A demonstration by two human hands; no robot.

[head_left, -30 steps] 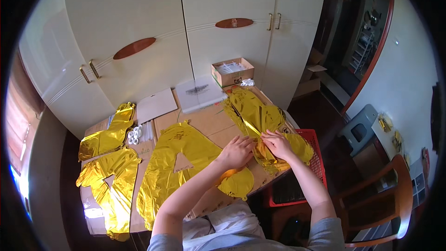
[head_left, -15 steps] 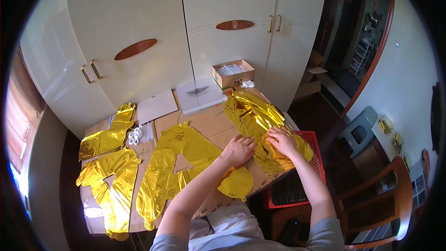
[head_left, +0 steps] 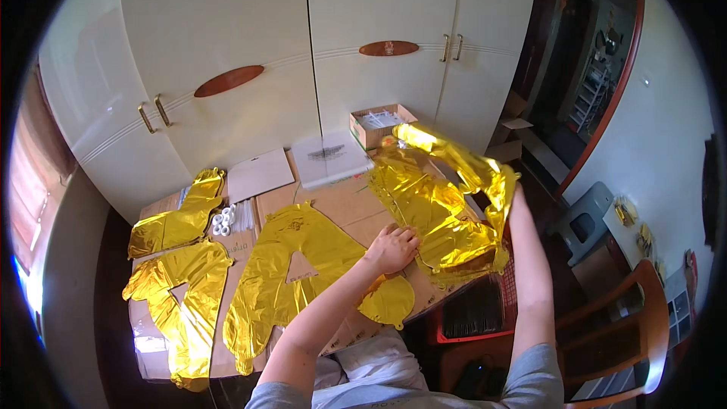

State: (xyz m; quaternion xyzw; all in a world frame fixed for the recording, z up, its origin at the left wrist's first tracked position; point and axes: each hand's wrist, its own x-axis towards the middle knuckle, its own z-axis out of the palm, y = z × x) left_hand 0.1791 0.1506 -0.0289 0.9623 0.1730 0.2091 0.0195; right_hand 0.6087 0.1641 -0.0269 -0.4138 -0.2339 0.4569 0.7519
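A pile of flat, gold foil balloons [head_left: 432, 220] lies at the right end of the cardboard-covered table. My right hand [head_left: 519, 198], mostly hidden behind the foil, holds up one crinkled gold foil balloon [head_left: 485, 174] by its right side. The raised sheet arches over the pile toward the back. At the pile's left edge my left hand [head_left: 395, 248] rests low with curled fingers, gripping or pressing the foil there. A large A-shaped gold foil balloon [head_left: 280, 257] lies flat beside my left forearm, and a rounded gold foil end [head_left: 388, 301] sticks out below that hand.
More gold foil balloons [head_left: 189, 280] cover the table's left end, near white rolls [head_left: 223, 221]. At the back stand a cardboard box [head_left: 381, 127] of white items and a pale flat package [head_left: 330, 157]. A red basket [head_left: 447, 335] and wooden chair [head_left: 651, 333] are at right.
My right hand has moved right and upward, lifting the foil balloon off the pile. The left hand stays nearly in place. More of the basket's dark contents shows.
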